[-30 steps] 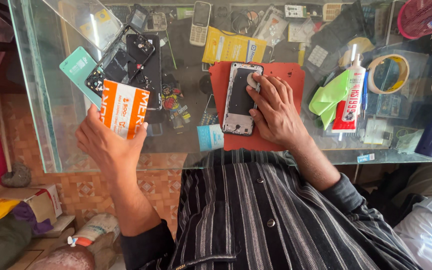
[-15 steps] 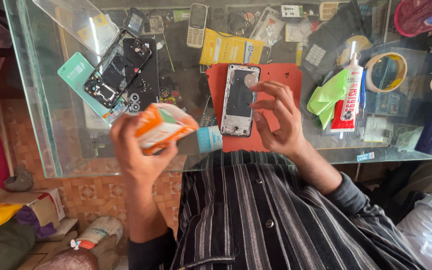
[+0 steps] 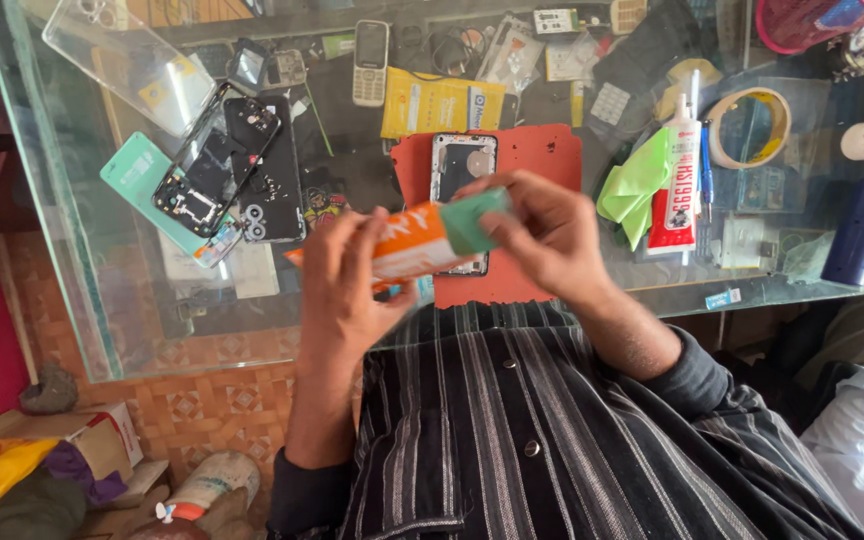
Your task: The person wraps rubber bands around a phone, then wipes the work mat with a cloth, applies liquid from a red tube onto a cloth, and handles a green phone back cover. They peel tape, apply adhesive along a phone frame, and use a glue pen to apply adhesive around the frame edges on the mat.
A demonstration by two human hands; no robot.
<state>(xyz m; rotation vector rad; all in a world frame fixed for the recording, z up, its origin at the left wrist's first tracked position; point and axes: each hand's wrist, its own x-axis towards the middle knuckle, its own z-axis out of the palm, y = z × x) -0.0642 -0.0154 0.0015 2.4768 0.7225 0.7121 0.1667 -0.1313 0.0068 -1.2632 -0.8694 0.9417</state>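
Observation:
Both hands hold a flat orange and white packet (image 3: 414, 243) with a green end, above the near edge of a glass table (image 3: 72, 300). My left hand (image 3: 344, 290) grips its orange end. My right hand (image 3: 544, 232) pinches the green end. Behind the packet an open phone body (image 3: 462, 165) lies face down on a red mat (image 3: 532, 165).
A dismantled black phone (image 3: 222, 170) on a teal card sits at left, with a clear case (image 3: 127, 60) behind it. A glue tube (image 3: 674, 180), green cloth (image 3: 632, 185), tape roll (image 3: 747, 125) and blue cylinder (image 3: 860, 232) lie at right. A keypad phone (image 3: 370, 62) is further back.
My left hand brought the packet from the left to the middle. My right hand left the phone on the red mat and took hold of the packet's green end.

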